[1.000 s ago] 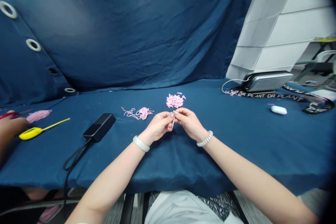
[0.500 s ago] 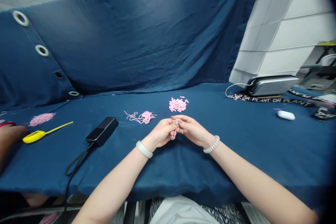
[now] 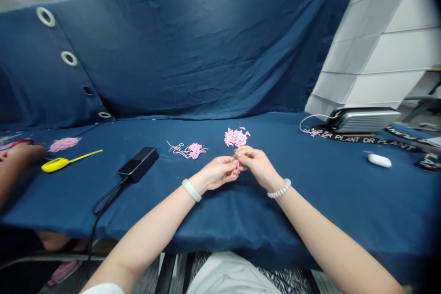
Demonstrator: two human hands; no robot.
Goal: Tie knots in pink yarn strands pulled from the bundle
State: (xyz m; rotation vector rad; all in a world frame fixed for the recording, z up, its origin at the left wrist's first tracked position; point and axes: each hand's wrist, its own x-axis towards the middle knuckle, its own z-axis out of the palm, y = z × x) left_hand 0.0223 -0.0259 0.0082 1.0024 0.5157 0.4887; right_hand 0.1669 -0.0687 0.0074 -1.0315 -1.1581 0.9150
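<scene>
Left hand and right hand meet, thumbs and fingertips firmly pinching a short pink yarn strand, other fingers loosely curled, low over the blue cloth. Just beyond lies a pile of cut pink yarn pieces; a looser pink yarn tangle sits farther left.

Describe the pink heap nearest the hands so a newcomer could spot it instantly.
On the blue-covered table, find the person's left hand and right hand meeting near the middle. Ahead of them lies a small heap of short pink yarn pieces. Unlike the looser tangle of long pink strands to its left, it is all snippets.
</scene>
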